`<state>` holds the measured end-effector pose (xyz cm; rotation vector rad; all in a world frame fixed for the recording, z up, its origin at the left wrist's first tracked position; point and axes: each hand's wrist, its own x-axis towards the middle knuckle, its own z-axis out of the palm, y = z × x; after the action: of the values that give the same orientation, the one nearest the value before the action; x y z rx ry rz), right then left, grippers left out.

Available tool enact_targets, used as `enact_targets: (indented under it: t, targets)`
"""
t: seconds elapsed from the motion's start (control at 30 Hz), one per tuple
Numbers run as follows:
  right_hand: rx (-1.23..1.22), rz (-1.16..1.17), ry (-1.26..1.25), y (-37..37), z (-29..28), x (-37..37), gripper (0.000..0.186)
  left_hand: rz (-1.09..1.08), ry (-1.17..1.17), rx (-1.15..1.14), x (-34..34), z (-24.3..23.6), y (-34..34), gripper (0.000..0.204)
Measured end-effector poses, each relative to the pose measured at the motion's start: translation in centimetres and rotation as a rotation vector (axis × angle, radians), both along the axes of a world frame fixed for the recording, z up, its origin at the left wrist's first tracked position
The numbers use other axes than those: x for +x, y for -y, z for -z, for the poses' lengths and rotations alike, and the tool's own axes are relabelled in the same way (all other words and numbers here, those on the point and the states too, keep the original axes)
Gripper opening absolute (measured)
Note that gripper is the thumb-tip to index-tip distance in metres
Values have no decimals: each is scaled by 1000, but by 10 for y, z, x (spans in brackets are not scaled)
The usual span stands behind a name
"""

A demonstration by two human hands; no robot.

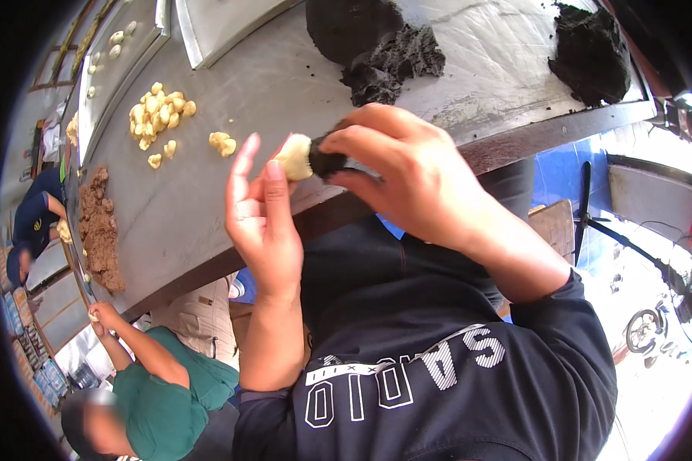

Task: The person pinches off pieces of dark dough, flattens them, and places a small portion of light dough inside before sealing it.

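Between the thumb and fingers of my left hand (263, 211) is a small flattened piece of pale yellow dough (294, 157). My right hand (415, 173) grips a lump of black paste (327, 158) with curled fingers, and the paste meets the dough's right side. Both hands are raised over the table's near edge. On the table (246, 92), just left of them, lie a couple of dough pieces (223, 144). Farther left sits a heap of similar pale dough pieces (160, 111). A big dark mass of black paste (396, 58) rests beyond my right hand.
Another black paste mound (590, 55) lies at the table's far right. Brown crumbly filling (100, 230) spreads along the left end. Trays (123, 69) holding pale pieces stand at the far left. A person in green (169, 384) and one in dark blue (38, 207) work there with dough.
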<state>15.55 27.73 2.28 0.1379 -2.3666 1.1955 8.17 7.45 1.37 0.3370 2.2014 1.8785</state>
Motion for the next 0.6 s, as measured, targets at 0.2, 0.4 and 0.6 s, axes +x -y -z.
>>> enact_targets:
  t: [0.2,0.4,0.6]
  targets:
    - [-101,8,-137,0,4,-14,30,249,-226,-50,-20,8,8,48]
    - [-5,-105,-96,3,11,-5,21,288,-690,-391,-36,9,-10,24]
    - [-112,-183,31,-8,-1,-7,28,547,-619,-296,-45,10,-10,61]
